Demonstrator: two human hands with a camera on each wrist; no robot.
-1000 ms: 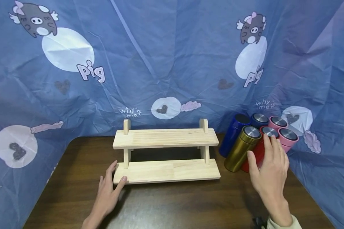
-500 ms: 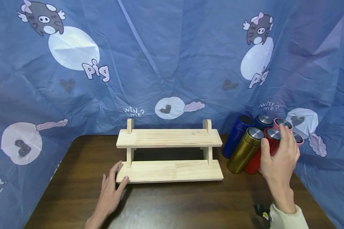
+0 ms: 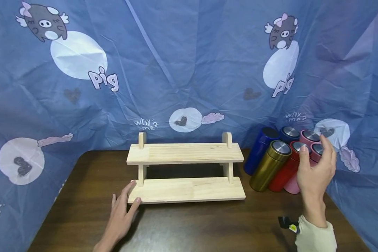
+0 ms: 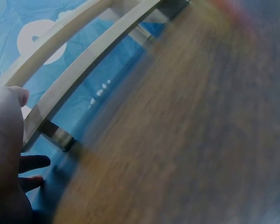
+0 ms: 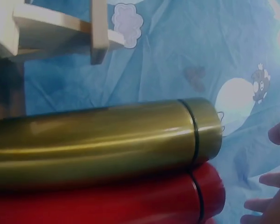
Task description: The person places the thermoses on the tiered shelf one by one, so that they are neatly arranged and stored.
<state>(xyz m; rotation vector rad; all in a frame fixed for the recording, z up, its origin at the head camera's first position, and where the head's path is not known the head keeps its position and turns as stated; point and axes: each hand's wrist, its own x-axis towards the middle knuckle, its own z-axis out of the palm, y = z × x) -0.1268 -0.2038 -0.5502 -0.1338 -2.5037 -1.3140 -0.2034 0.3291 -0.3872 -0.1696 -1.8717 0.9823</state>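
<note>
A two-tier wooden shelf [image 3: 186, 189] stands mid-table. My left hand [image 3: 118, 217] holds the left end of its lower board, thumb at the front edge and forefinger at the end. In the left wrist view, other fingers [image 4: 33, 163] extend beneath the board. On the right stand several vacuum flasks: a gold flask [image 3: 269, 166], a red flask [image 3: 288, 168], two blue ones and two pink ones. My right hand [image 3: 316, 171] hovers by the front pink flask [image 3: 317, 149], thumb and fingers spread. In the right wrist view its fingers [image 5: 270, 179] are apart from the gold and red flasks.
The dark wooden table [image 3: 189, 227] bears everything. Behind and at both sides hangs a blue cloth [image 3: 189, 70] with pig prints, close to the flasks and the shelf back. A small black object [image 3: 288, 224] sits by the right sleeve [image 3: 316, 236].
My right hand has moved right, from over the red flask to beside the front pink one, which shows more now. The left hand stays on the shelf end. The view shifted slightly.
</note>
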